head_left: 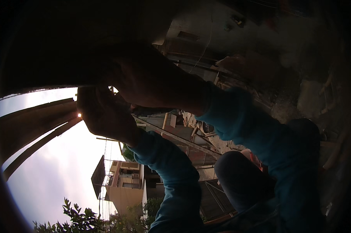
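1. Head view, edges: a large dark mass [59, 54] fills the upper left, its lower edge showing as a ragged line against the bright sky [51, 182]. Both hands are at this mass, near the right end of that line.
2. Head view, hands: the left hand [103, 114] is bent and curled, its upper part at the dark edge. The right hand [134, 75] lies just above and to the right, mostly lost in shadow. They are close together; I cannot tell whether they touch, or whether either is clamped on anything.
3. Head view, room for moving: sky fills the wide gap between the left hand, the boards and the building [125, 188]. A narrower strip of sky parts the dark mass from the upper board [35, 118]. Right of the left hand, a diagonal timber [179, 136] and jumbled wood lie in the background; a bent knee [237, 176] sits between the forearms.
4. Head view, counts: two hands, two blue sleeves [179, 178], one clearly visible knee, one building. Two long boards reach from the left rim toward the left hand: the broad upper board and a thinner lower board [39, 145].
5. Head view, markings: the dark mass and the shaded ground at right are too dim for any lettering to be made out.
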The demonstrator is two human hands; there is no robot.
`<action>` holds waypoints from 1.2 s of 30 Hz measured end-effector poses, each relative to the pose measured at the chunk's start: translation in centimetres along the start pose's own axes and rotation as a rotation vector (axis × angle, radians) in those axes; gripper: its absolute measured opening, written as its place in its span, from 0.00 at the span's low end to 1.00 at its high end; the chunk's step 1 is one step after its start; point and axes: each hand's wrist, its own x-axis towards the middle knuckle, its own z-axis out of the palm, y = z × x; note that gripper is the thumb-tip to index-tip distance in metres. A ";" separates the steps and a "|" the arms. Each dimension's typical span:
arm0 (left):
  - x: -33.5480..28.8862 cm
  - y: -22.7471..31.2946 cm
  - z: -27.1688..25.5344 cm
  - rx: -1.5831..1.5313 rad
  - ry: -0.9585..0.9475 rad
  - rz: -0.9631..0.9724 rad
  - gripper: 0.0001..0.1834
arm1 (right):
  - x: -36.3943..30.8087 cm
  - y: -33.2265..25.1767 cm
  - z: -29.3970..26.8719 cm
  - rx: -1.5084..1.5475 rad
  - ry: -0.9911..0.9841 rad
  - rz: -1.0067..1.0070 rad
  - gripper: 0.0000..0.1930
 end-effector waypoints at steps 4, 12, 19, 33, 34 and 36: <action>-0.2 0.6 -0.9 -0.126 -0.016 -0.111 0.20 | -0.8 -0.2 -1.0 0.058 -0.183 0.075 0.12; 0.4 1.9 -0.1 -0.573 0.007 -0.358 0.20 | 1.0 0.1 -3.7 -0.496 -0.284 -0.340 0.14; 1.9 0.9 -0.1 -0.670 -0.086 -0.487 0.13 | 2.5 -0.2 -3.7 -0.116 -0.290 0.066 0.17; 3.2 0.6 -0.7 -1.121 0.037 -0.717 0.18 | 2.4 -2.3 -4.5 -0.397 -0.406 0.102 0.12; 3.3 0.6 -0.6 -1.141 0.025 -0.707 0.17 | 2.6 -2.5 -4.3 -0.403 -0.401 0.102 0.12; 3.5 0.6 -0.5 -1.169 0.014 -0.700 0.16 | 2.2 -2.4 -4.1 -0.231 -0.304 0.228 0.10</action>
